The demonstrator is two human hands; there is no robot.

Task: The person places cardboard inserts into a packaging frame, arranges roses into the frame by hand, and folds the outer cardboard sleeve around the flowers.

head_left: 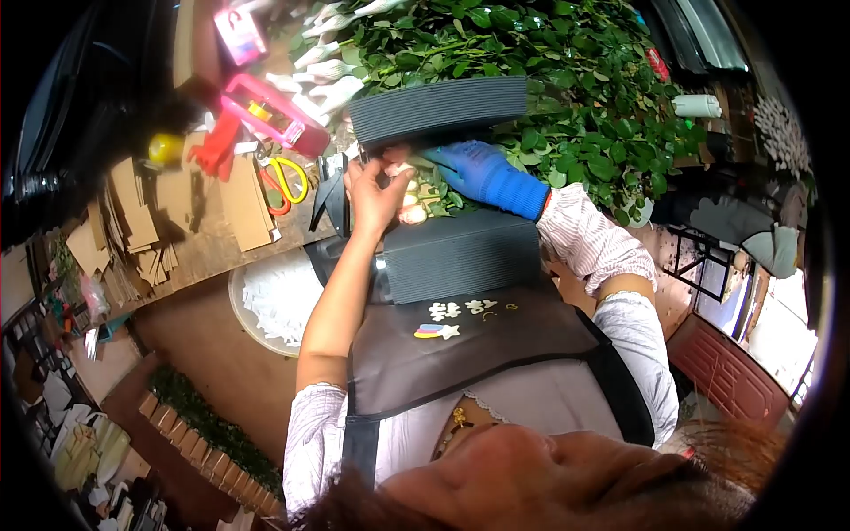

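My bare left hand [375, 192] has its thumb and fingers pinched together beside pale rose buds [412, 205]; what they pinch is too small to make out. On my right hand [492, 180] is a blue glove, its fingers curled in by the buds and leaves; what it grips is hidden. A dark ridged block [438, 108] lies just beyond both hands. Nearer my body sits a second dark ridged block [462, 257]. The buds lie between the two blocks.
Leafy green stems [584, 124] are heaped beyond and to the right. On the left are black scissors [330, 196], yellow-handled scissors [289, 180], a pink basket [276, 115], a red glove [216, 146], cardboard pieces [245, 202] and white-wrapped buds [329, 71]. A round container [237, 305] stands below the table edge.
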